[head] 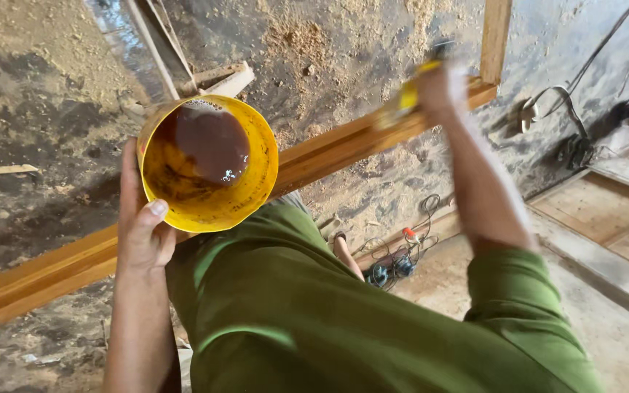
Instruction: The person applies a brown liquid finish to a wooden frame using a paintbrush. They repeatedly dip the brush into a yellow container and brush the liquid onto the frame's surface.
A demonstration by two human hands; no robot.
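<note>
Both hands gripping: left hand [143, 233] holds round yellow tub [209, 164] of glossy brown liquid; right hand [438, 87] clasps blurred yellow-handled brush [408, 98].

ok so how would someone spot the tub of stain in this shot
Find the long varnished wooden beam running diagonally across the sawdusty floor. Just in front of it, upper left, the left hand grips a round yellow tub. It is the only bright yellow container, with dark reddish-brown liquid pooled inside.

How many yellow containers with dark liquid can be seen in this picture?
1. The yellow container, holding dark brown liquid, is in the left hand, above the long wooden beam. Others may be outside the view.
</note>
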